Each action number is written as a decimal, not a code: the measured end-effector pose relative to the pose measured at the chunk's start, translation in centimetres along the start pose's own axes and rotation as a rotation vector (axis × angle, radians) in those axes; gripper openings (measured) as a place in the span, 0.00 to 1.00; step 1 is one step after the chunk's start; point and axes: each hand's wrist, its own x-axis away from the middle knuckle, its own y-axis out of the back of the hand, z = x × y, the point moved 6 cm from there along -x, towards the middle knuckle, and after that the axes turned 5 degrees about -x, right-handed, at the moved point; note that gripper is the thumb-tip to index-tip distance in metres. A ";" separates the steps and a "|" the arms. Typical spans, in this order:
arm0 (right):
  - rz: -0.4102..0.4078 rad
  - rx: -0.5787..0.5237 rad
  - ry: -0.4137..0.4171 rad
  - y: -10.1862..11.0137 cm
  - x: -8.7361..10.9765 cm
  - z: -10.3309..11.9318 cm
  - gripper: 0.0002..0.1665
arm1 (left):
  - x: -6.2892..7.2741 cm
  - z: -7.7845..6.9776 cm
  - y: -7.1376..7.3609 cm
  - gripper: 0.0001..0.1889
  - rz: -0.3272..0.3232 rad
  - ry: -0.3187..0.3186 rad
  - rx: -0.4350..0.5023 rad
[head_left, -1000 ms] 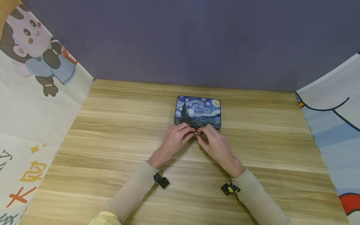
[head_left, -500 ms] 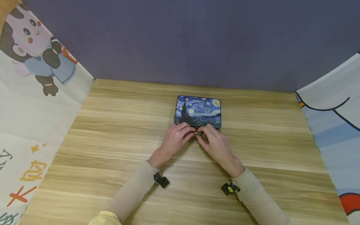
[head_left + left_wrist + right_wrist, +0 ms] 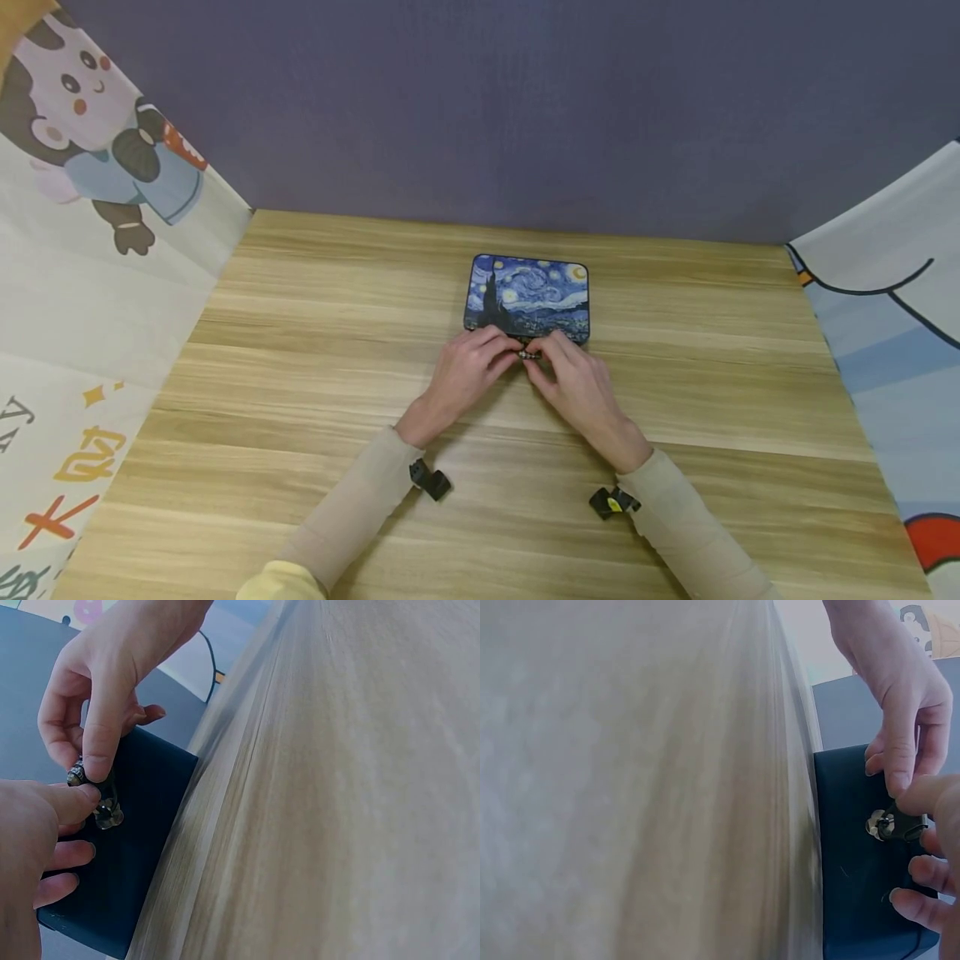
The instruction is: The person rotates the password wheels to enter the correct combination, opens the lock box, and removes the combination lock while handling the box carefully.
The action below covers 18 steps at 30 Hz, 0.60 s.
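A box (image 3: 528, 296) with a swirling night-sky painting on its lid sits on the table, its dark front side (image 3: 142, 847) toward me. At the middle of that side is a metal clasp (image 3: 880, 824), with a small dark lock (image 3: 529, 355) that shows ridged, dial-like wheels. My left hand (image 3: 467, 367) pinches the lock from the left between thumb and fingers. From the other side my right hand (image 3: 573, 379) pinches it too, the thumbs almost meeting. Other fingers of both hands lie along the box front. Most of the lock is hidden by fingertips.
The wooden table (image 3: 315, 375) reaches a dark blue-grey wall (image 3: 480, 117) behind the box. Printed cloths hang at the left (image 3: 90, 317) and right (image 3: 892, 350). Black wrist cameras sit on the left sleeve (image 3: 430, 481) and right sleeve (image 3: 615, 502).
Both hands stay in the same place with only tiny finger shifts at the lock. The box has not moved.
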 end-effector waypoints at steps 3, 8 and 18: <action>-0.001 0.002 0.002 0.0 -0.1 0.0 0.15 | 0.0 0.0 0.0 0.07 -0.009 -0.006 -0.002; -0.003 0.005 0.009 0.1 -0.1 0.1 0.15 | -0.1 -0.1 0.1 0.07 -0.022 -0.013 0.000; 0.006 0.003 0.002 0.1 0.0 0.1 0.14 | 0.0 -0.1 0.2 0.07 -0.013 -0.012 0.000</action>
